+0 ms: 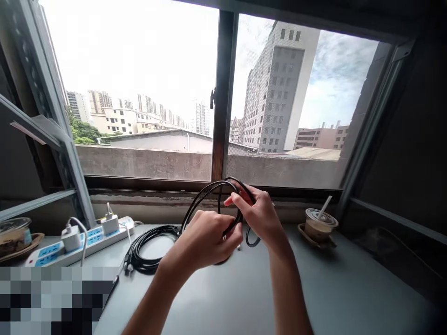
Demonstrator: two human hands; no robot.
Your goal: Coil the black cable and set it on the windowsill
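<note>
A black cable [200, 197] hangs in loose loops between my two hands, above the grey tabletop [240, 298]. My left hand [207, 235] is closed round the lower part of the loops, fingers curled and thumb pressed in. Higher up and to the right, my right hand [256, 209] pinches the same loops between thumb and fingers. One small loop of the cable dangles below the right hand. On the table, left of my left hand, lies a second coiled black cable [139, 253], its plug ends toward me. My left hand partly covers that coil.
A white power strip [84, 242] with chargers plugged in lies at the left, a lidded cup [16, 232] beyond it. Another cup [319, 225] with a straw stands on a small tray at the right. Behind is a window frame [223, 93]; metal posts flank the table.
</note>
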